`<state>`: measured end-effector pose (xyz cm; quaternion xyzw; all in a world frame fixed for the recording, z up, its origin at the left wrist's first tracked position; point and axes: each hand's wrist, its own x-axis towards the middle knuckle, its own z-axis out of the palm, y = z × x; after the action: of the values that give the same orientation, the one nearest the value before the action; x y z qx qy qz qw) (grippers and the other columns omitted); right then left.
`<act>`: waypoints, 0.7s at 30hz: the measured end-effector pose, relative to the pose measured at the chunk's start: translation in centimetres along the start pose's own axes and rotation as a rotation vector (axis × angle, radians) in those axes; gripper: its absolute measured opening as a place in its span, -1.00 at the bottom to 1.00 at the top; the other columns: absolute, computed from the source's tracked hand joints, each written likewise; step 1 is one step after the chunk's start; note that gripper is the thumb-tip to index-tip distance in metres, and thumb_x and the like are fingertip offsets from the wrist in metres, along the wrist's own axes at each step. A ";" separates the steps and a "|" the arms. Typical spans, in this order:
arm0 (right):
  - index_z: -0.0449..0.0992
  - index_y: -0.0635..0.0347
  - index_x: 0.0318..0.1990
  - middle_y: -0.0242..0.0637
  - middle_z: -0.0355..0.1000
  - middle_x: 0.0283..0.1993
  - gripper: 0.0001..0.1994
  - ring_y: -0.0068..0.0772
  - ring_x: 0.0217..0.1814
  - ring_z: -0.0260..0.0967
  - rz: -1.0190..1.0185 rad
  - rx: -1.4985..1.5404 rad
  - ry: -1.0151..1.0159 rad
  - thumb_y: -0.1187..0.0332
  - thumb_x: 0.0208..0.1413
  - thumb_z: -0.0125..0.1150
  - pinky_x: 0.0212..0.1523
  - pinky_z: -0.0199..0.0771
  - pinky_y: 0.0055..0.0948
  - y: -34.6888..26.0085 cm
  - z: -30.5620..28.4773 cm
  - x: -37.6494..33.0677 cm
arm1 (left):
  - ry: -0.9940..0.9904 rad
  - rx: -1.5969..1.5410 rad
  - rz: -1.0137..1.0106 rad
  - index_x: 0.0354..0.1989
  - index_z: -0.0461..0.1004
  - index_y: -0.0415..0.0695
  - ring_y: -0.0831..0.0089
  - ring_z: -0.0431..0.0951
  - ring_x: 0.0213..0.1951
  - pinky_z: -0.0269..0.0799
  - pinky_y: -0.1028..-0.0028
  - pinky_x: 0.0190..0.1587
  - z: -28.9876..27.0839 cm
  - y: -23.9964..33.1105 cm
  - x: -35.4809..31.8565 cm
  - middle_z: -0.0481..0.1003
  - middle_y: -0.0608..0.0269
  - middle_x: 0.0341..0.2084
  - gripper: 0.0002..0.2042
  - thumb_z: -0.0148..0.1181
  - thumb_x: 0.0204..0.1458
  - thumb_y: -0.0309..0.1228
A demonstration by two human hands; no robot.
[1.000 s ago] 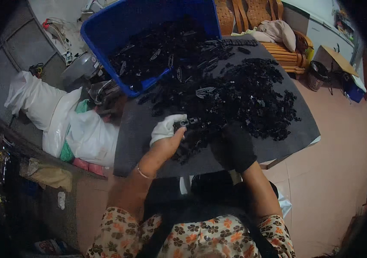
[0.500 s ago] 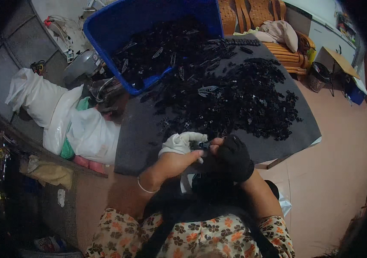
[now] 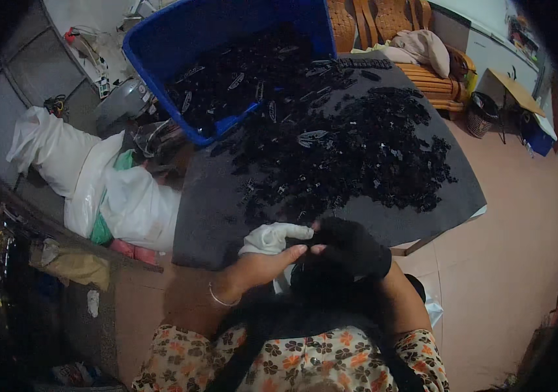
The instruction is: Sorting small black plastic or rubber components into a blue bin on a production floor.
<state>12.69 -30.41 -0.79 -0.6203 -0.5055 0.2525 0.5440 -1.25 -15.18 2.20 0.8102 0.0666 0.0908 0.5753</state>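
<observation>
Both hands meet at the near table edge, the left hand [image 3: 262,266] gripping a white cloth [image 3: 272,237], the gloved right hand [image 3: 351,247] pinching something too small to tell, while beyond them a big heap of black clips [image 3: 357,153] and a part-filled blue bin [image 3: 227,59] look mostly unsorted.

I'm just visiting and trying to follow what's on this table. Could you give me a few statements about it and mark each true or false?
1. The big tub at the back of the table is red. False: it is blue.
2. Small black parts lie heaped on a dark grey mat. True.
3. The right hand wears a black glove. True.
4. Both hands reach into the tub. False: they are together at the near edge of the mat, close to the body.
5. The left hand touches a white cloth or glove. True.
6. The left wrist is bare. False: it wears a thin bangle.
</observation>
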 end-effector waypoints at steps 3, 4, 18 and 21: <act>0.45 0.36 -0.17 -0.02 0.46 -0.30 -0.69 -0.14 -0.24 0.46 -0.073 -0.119 0.062 0.32 -0.01 0.23 -0.23 0.43 -0.34 -1.3 0.3 0.0 | 0.010 -0.040 -0.096 -0.14 0.40 -0.29 0.52 0.49 -0.25 0.45 0.52 -0.21 0.0 0.4 -0.2 0.49 0.16 -0.27 -0.79 0.12 0.06 -0.49; 0.45 0.36 -0.17 -0.02 0.46 -0.30 -0.69 -0.14 -0.24 0.46 -0.073 -0.120 0.063 0.32 -0.01 0.23 -0.23 0.43 -0.34 -1.2 0.3 -0.1 | 0.009 -0.057 -0.161 -0.14 0.40 -0.29 0.51 0.49 -0.24 0.45 0.52 -0.21 0.0 0.7 -0.3 0.49 0.17 -0.27 -0.79 0.12 0.05 -0.49; 0.51 0.23 -0.25 -0.03 0.45 -0.36 -0.76 -0.15 -0.28 0.47 -0.053 -0.580 -0.205 0.33 -0.09 0.27 -0.28 0.44 -0.31 -0.7 -3.1 -0.8 | 0.035 0.666 0.176 -0.12 0.45 -0.15 0.29 0.51 -0.19 0.44 0.40 -0.14 -4.5 -0.1 5.1 0.46 0.13 -0.16 -0.71 0.18 -0.07 -0.44; 0.50 0.21 -0.25 -0.04 0.43 -0.42 -0.74 -0.07 -0.31 0.44 -0.069 -0.295 0.261 0.30 -0.12 0.26 -0.31 0.42 -0.22 3.1 -2.2 -0.4 | 0.106 1.095 0.305 -0.15 0.47 -0.09 0.10 0.47 -0.16 0.40 0.29 -0.08 -6.8 -2.9 10.7 0.44 0.14 -0.15 -0.70 0.04 -0.11 -0.54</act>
<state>15.52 -31.37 -3.19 -0.7030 -0.4833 0.0743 0.5164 7.60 -5.66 2.38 0.9849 0.0149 0.1656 0.0477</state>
